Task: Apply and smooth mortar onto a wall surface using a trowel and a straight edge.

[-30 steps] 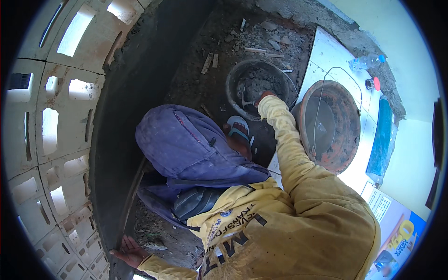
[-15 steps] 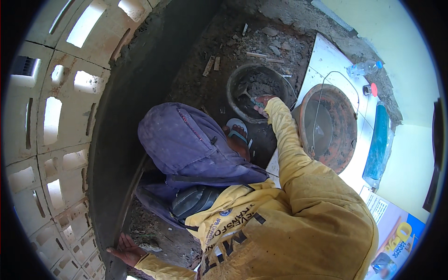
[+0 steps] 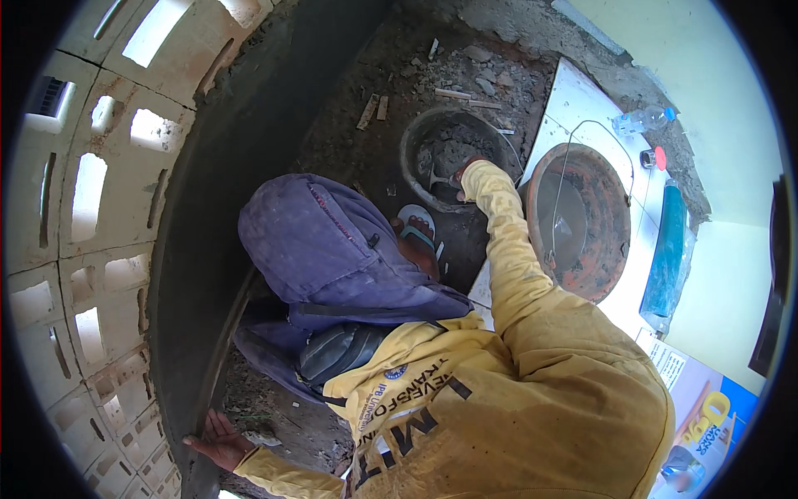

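Note:
My right hand (image 3: 466, 175) grips a trowel (image 3: 440, 178) inside a dark bucket (image 3: 408, 150) of grey mortar; the fingers are partly hidden by the yellow sleeve. At the lower left, my left hand (image 3: 218, 442) rests against a long straight strip (image 3: 220, 358) along the edge of the dark plastered wall base (image 3: 204, 208), fingers apart and slightly curved. Just right of the mortar bucket, a wider orange-stained bucket (image 3: 611, 175) with a wire handle holds murky water.
A perforated block wall (image 3: 108, 216) runs along the left. Rubble (image 3: 482, 75) and small offcuts lie beyond the mortar bucket. At right, a plastic bottle (image 3: 640, 121), a red-lidded jar (image 3: 652, 158), a teal wrapped item (image 3: 665, 249) and a printed carton (image 3: 694, 416) lie near the pale wall.
My right hand and the trowel have shifted slightly within the mortar bucket. The whole view has shifted a little; my left hand stays against the strip at the wall.

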`<control>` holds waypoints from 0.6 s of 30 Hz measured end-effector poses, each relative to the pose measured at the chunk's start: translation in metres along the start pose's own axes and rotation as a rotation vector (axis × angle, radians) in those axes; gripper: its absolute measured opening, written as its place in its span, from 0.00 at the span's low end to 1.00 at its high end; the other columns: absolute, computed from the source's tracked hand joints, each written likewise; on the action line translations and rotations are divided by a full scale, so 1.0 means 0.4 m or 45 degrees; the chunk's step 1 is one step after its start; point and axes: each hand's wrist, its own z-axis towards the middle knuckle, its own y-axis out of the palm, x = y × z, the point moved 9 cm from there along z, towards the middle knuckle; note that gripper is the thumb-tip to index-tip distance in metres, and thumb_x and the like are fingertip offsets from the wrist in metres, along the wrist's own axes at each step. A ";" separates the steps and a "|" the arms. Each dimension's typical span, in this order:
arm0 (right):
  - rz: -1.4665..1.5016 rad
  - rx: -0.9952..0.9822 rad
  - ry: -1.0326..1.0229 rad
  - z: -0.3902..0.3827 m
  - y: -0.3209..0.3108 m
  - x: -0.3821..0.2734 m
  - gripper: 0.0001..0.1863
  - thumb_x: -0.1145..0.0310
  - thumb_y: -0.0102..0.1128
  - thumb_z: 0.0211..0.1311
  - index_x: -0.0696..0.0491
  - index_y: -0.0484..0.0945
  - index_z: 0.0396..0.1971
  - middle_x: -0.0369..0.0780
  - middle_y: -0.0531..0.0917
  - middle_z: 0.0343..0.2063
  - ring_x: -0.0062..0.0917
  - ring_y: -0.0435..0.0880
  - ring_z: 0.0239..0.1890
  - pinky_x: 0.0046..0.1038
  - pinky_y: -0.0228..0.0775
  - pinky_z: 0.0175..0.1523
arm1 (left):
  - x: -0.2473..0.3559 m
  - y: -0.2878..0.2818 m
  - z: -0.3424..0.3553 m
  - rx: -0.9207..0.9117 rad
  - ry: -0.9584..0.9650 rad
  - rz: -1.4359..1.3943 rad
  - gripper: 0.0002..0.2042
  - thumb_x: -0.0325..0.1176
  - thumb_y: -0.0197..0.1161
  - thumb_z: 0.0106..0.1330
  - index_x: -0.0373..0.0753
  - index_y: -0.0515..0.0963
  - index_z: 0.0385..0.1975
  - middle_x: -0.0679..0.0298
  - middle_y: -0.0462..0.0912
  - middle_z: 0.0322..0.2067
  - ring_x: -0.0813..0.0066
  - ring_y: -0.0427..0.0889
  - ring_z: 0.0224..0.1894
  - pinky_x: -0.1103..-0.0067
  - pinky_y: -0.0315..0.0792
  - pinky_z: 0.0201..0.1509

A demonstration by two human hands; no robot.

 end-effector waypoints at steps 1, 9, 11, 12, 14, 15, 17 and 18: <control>-0.218 -0.168 0.421 0.039 0.038 0.067 0.30 0.55 0.61 0.49 0.46 0.68 0.55 0.45 0.79 0.43 0.46 0.74 0.47 0.36 0.69 0.51 | -0.005 -0.002 -0.004 0.006 -0.010 0.000 0.36 0.56 0.57 0.57 0.45 0.55 0.61 0.43 0.63 0.51 0.54 0.69 0.55 0.72 0.68 0.57; 1.630 0.563 1.661 -0.034 0.120 0.187 0.21 0.62 0.69 0.43 0.45 0.78 0.41 0.38 0.79 0.41 0.34 0.79 0.40 0.31 0.74 0.47 | -0.017 -0.063 0.019 -0.008 0.060 0.026 0.26 0.53 0.52 0.62 0.67 0.55 0.61 0.44 0.63 0.53 0.56 0.70 0.54 0.72 0.68 0.56; 1.567 0.611 1.593 -0.063 0.124 0.201 0.16 0.65 0.67 0.46 0.47 0.77 0.37 0.39 0.79 0.37 0.33 0.77 0.32 0.30 0.73 0.37 | -0.024 -0.040 0.023 -0.034 0.052 0.027 0.25 0.53 0.50 0.64 0.65 0.55 0.61 0.44 0.63 0.53 0.56 0.70 0.54 0.71 0.67 0.57; 1.503 0.635 1.522 -0.068 0.128 0.214 0.11 0.67 0.64 0.49 0.49 0.76 0.33 0.39 0.80 0.33 0.33 0.76 0.24 0.29 0.72 0.27 | -0.030 -0.037 0.033 -0.044 0.041 0.025 0.25 0.53 0.50 0.64 0.65 0.55 0.61 0.44 0.63 0.53 0.56 0.70 0.54 0.71 0.67 0.57; 1.431 0.655 1.450 -0.079 0.114 0.214 0.06 0.69 0.62 0.52 0.50 0.75 0.30 0.40 0.80 0.28 0.32 0.75 0.15 0.28 0.71 0.18 | -0.034 -0.036 0.046 -0.067 0.016 0.008 0.28 0.53 0.52 0.62 0.60 0.54 0.62 0.45 0.64 0.53 0.56 0.70 0.54 0.71 0.67 0.57; 1.601 0.459 1.334 -0.062 0.130 0.188 0.09 0.65 0.60 0.54 0.49 0.72 0.32 0.39 0.79 0.25 0.28 0.75 0.15 0.26 0.67 0.16 | -0.037 -0.031 0.053 -0.070 0.011 0.006 0.28 0.53 0.52 0.62 0.60 0.54 0.62 0.45 0.64 0.53 0.56 0.70 0.54 0.71 0.67 0.57; 1.775 0.321 1.136 -0.034 0.140 0.157 0.11 0.59 0.57 0.57 0.45 0.69 0.36 0.38 0.77 0.20 0.21 0.71 0.12 0.22 0.61 0.13 | -0.060 -0.002 0.054 -0.048 -0.118 -0.006 0.33 0.54 0.54 0.61 0.51 0.52 0.63 0.46 0.65 0.52 0.55 0.69 0.54 0.71 0.67 0.57; 1.775 0.330 1.138 -0.045 0.143 0.149 0.11 0.59 0.57 0.57 0.45 0.69 0.36 0.38 0.77 0.20 0.21 0.71 0.12 0.22 0.61 0.13 | -0.067 0.012 0.047 -0.055 -0.123 -0.009 0.33 0.54 0.54 0.61 0.51 0.52 0.63 0.46 0.65 0.52 0.55 0.69 0.54 0.71 0.67 0.57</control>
